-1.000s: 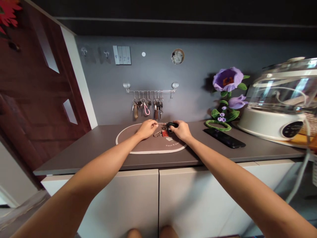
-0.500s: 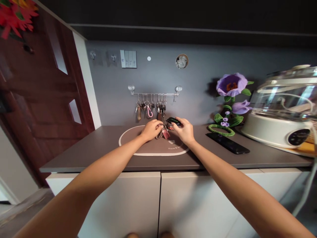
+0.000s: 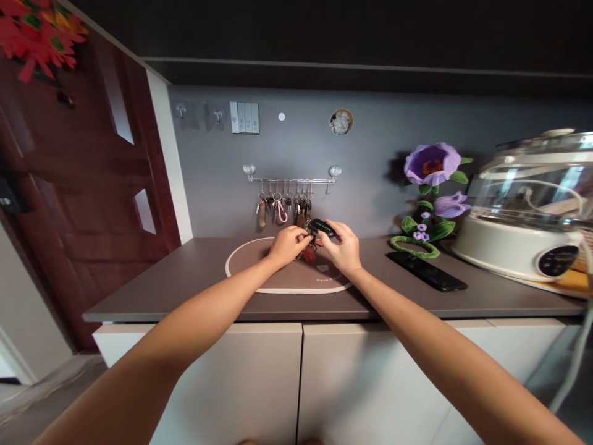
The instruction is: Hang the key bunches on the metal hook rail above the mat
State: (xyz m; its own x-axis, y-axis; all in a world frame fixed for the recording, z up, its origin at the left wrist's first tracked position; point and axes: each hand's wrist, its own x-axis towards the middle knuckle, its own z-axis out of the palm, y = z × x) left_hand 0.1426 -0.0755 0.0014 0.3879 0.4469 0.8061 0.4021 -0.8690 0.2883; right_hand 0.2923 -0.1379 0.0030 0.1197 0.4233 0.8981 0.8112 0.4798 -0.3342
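Observation:
Both my hands meet over an oval brown mat (image 3: 252, 272) on a grey countertop (image 3: 185, 278). My left hand (image 3: 287, 245) pinches a bunch of keys (image 3: 307, 251) with a red tag hanging from it. My right hand (image 3: 341, 247) is closed on a black key fob (image 3: 323, 227) joined to the same bunch. The bunch hangs just above the mat. Behind the hands, a metal hook rail (image 3: 291, 180) on the grey wall carries several hanging key sets (image 3: 282, 209).
A black phone (image 3: 426, 271) lies on the counter to the right, beside a purple flower ornament (image 3: 428, 194). A white appliance with a clear lid (image 3: 532, 210) stands at far right. A dark wooden door (image 3: 69, 185) is at left. White cabinet doors (image 3: 296, 383) sit below the counter.
Both hands have lifted the key bunch and fob off the mat and drawn closer together. The view has shifted a little to the left and down.

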